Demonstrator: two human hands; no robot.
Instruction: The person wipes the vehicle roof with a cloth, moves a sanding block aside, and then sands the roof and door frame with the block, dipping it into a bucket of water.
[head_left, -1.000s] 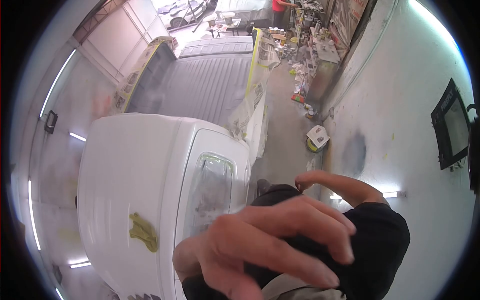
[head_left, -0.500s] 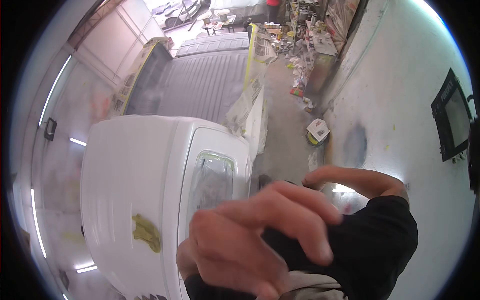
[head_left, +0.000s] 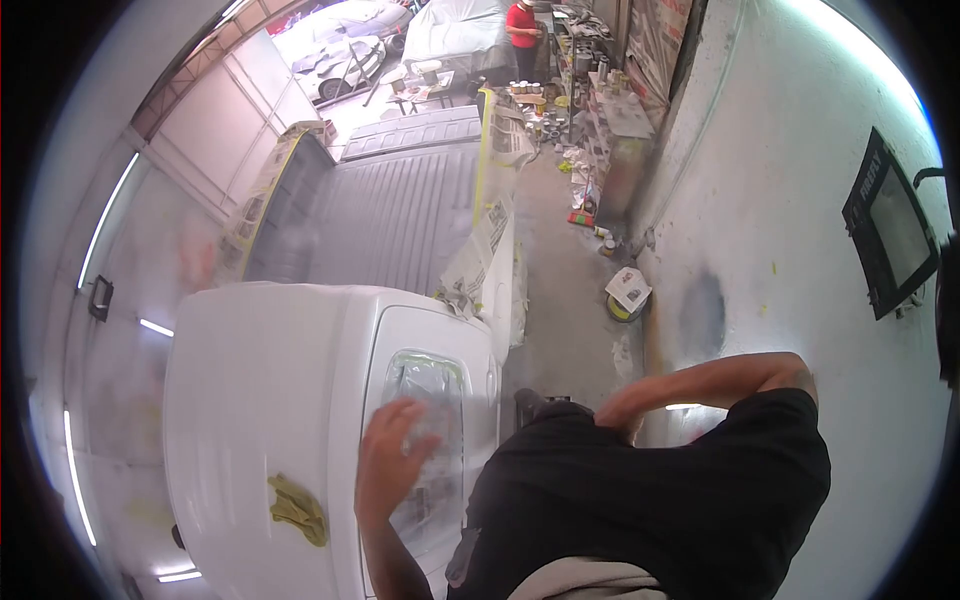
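Note:
My left hand (head_left: 393, 455) is raised beside the white truck cab (head_left: 255, 390), in front of its side window (head_left: 440, 500). Slightly blurred, its curled fingers are apart from the thumb and nothing shows in them. Clear film and greenish tape cover the window. An olive-green cloth (head_left: 298, 510) lies crumpled on the cab roof, left of this hand. My right hand (head_left: 622, 425) is down by my waist with the elbow bent outward; the fingers are hidden against my black shirt.
Behind the cab is the grey truck bed (head_left: 400, 200), its sides masked with newspaper and yellow tape. Along the white wall (head_left: 740, 240) stand a paper-topped bucket (head_left: 625, 300) and a cluttered shelf (head_left: 615, 130). A person in red (head_left: 522, 35) stands at the back.
My left hand has dropped away from close to the camera and moved left to the window. The view has tilted up, showing more of the back and the person in red.

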